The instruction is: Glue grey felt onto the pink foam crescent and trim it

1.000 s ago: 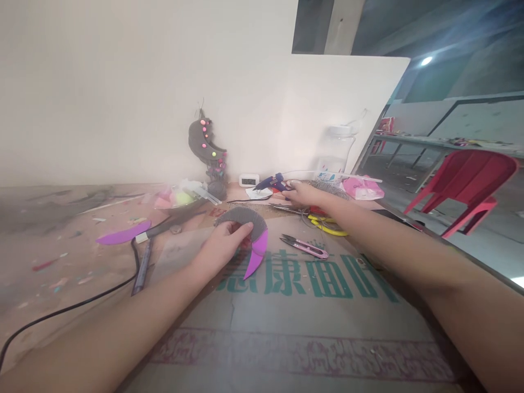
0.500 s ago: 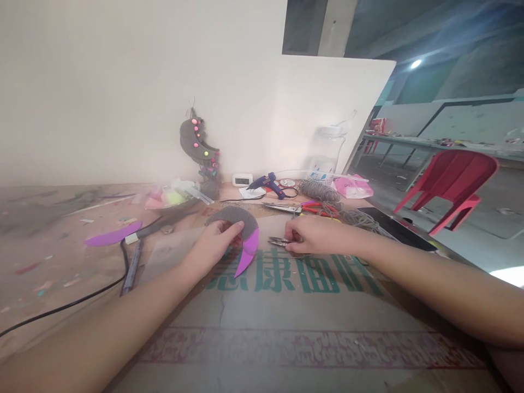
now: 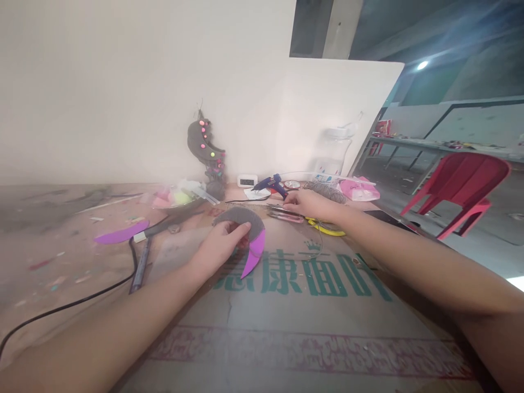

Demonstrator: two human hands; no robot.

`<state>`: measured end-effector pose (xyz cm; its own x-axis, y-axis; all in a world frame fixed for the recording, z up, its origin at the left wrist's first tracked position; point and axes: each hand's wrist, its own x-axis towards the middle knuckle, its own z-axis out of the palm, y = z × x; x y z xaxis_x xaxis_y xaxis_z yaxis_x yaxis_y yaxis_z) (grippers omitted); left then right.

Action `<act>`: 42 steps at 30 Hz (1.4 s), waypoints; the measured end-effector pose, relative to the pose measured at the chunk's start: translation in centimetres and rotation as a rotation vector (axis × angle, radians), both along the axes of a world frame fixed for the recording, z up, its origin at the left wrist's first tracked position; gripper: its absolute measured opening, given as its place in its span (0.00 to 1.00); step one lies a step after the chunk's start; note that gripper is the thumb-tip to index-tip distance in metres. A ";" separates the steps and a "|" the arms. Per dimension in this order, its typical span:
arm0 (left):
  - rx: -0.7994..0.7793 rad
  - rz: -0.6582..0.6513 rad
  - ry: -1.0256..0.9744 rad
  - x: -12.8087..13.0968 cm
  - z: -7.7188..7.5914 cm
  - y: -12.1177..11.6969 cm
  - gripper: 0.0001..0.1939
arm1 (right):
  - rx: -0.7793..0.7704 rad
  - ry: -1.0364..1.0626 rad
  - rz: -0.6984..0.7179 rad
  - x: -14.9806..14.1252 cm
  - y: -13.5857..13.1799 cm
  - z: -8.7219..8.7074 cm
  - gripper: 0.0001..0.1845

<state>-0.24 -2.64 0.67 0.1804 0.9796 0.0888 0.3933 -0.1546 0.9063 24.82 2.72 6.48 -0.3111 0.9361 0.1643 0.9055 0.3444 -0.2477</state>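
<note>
My left hand [image 3: 227,240] grips a crescent [image 3: 257,244] lying low over the cardboard. Grey yarn covers its upper part, and the lower tip is bare purple. A loose grey strand trails from it to the right. My right hand [image 3: 309,203] is at the back of the table, fingers curled, its fingertips beside the handle of a blue glue gun [image 3: 271,183]. What they hold, if anything, is hidden. Just below that hand lie small snips [image 3: 289,216] and a yellow-handled tool [image 3: 327,228]. Scissor blades show partly under the fingers.
Cardboard with green lettering [image 3: 282,278] covers the table. At left lie a purple crescent piece [image 3: 121,233], a pen-like stick [image 3: 140,267] and a black cable [image 3: 73,303]. A decorated grey moon [image 3: 199,139] hangs by the wall. Behind stand a small clock [image 3: 248,180], a clear jar [image 3: 333,153] and grey yarn [image 3: 325,191].
My right hand has moved back from the cardboard toward the glue gun and let go of the snips, which now lie near the scissors. My left hand still holds the crescent. The view shifted slightly.
</note>
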 end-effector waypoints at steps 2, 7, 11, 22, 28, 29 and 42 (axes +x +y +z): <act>0.000 -0.006 -0.020 0.0 -0.2 0.1 0.23 | 0.024 0.031 -0.012 -0.2 0.0 -0.3 0.16; 0.015 0.006 -0.031 0.0 -0.1 0.0 0.23 | 0.042 0.303 0.123 -1.7 -3.4 -1.6 0.16; 0.026 0.008 -0.027 0.0 0.2 -0.1 0.23 | -0.160 0.346 0.182 -3.3 -7.6 -3.3 0.13; 0.062 -0.008 0.070 0.0 0.2 -0.1 0.24 | -0.067 0.532 0.126 -3.6 -7.7 -4.4 0.10; 0.053 -0.049 0.063 0.2 0.5 -0.3 0.22 | 0.182 0.416 0.241 -3.2 -7.4 -4.5 0.09; 0.045 -0.063 0.049 0.2 0.6 -0.4 0.21 | 0.210 0.401 0.274 -3.3 -7.6 -4.5 0.09; -0.040 -0.137 0.087 0.3 1.4 -1.1 0.20 | 0.398 0.288 0.385 -3.0 -7.5 -5.2 0.10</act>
<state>0.09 -3.77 2.06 0.3183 0.9475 0.0289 0.4479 -0.1772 0.8763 21.85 -4.81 1.29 -0.5054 0.6158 0.6045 0.6144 0.7487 -0.2491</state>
